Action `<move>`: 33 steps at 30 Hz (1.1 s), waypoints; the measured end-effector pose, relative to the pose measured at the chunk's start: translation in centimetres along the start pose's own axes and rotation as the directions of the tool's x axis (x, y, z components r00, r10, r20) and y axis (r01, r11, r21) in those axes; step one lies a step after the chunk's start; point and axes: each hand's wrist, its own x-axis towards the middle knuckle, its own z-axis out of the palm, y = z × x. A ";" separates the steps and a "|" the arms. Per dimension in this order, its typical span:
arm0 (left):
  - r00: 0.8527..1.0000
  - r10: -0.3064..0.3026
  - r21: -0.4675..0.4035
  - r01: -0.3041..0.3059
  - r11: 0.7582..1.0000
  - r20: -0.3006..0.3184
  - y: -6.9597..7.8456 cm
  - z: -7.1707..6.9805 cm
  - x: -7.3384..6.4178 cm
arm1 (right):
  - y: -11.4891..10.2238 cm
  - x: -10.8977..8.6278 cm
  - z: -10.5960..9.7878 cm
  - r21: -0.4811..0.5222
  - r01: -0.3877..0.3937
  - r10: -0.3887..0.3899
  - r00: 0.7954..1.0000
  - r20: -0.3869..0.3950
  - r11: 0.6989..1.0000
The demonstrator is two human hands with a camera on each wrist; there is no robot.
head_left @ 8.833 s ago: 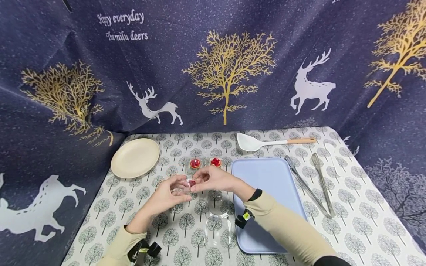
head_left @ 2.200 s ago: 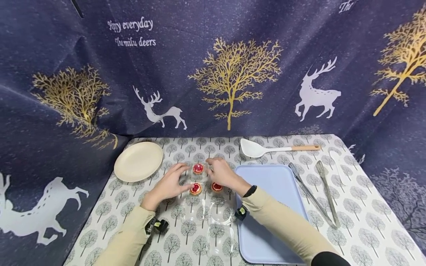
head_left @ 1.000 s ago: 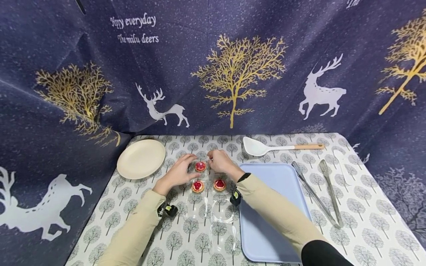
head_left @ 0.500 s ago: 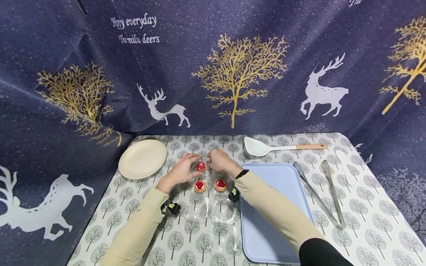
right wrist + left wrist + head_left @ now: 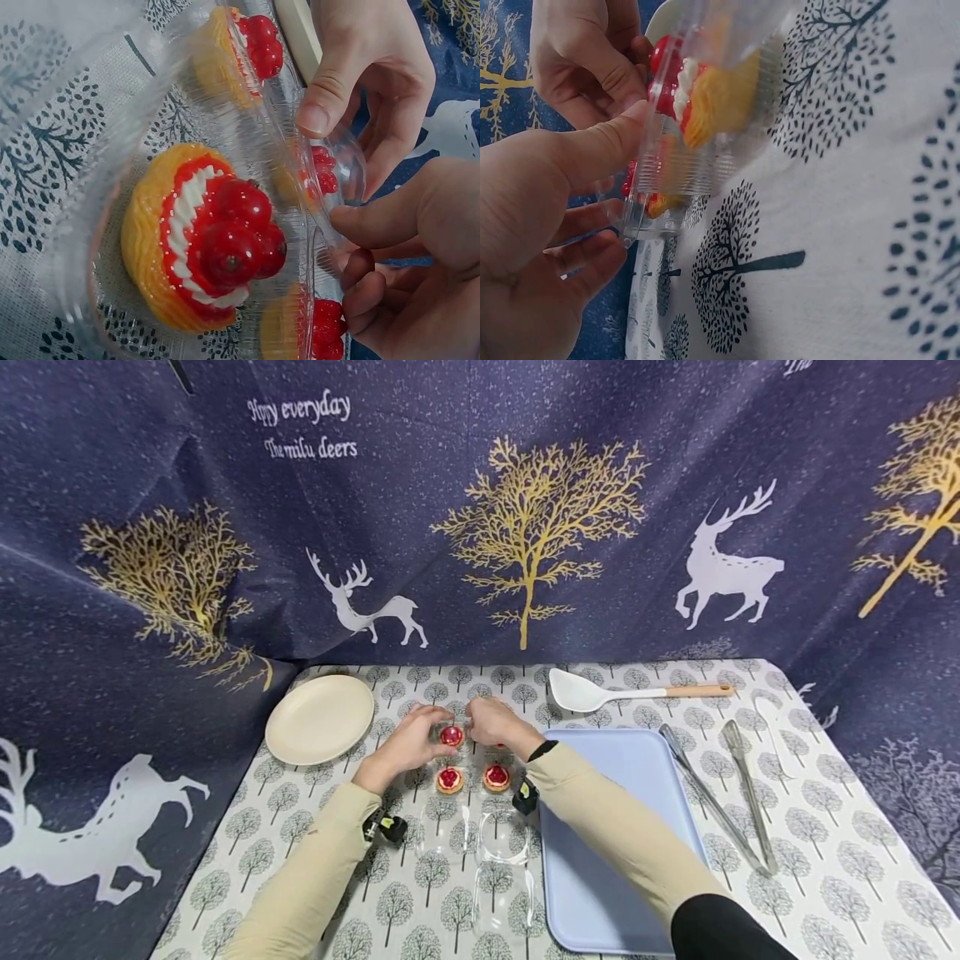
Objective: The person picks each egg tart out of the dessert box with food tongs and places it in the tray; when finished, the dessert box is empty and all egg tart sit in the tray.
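Note:
Several small fruit tarts with red berry tops sit in a clear plastic box: a front-left tart, a front-right tart and a far-left tart. My right hand mostly covers another behind it. A clear domed cover lies over the far-left tart. My left hand curls round its left side, thumb on the near edge and fingers beyond. In the right wrist view, my right hand pinches the plastic edge between thumb and bent fingers, close beside the left hand.
Open clear lids lie nearer me. To the right is a blue tray, then metal tongs and a white plastic utensil. A white spatula lies behind; a cream plate is far left.
Earlier both hands held a small tart in clear plastic above the table; the tarts now sit together in the box. Lately my left hand has moved in against the far-left tart's cover.

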 end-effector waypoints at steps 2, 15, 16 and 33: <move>1.000 -0.011 0.002 0.011 1.000 0.000 0.0 0.0 0.0 | 0.0 0.0 0.0 0.006 -0.001 0.001 1.000 -0.005 1.000; 0.997 -0.071 -0.039 0.072 0.997 0.032 0.4 -0.1 0.2 | 0.1 0.1 0.0 0.042 -0.002 0.003 1.000 -0.025 0.999; 0.997 -0.067 -0.041 0.068 0.997 0.033 0.4 -0.2 0.2 | 0.1 0.1 0.1 0.039 -0.001 0.002 1.000 -0.026 0.999; 0.998 -0.054 -0.030 0.055 0.998 0.033 0.4 -0.4 0.2 | -1.1 -0.7 0.3 -0.044 0.020 -0.023 0.998 -0.053 0.999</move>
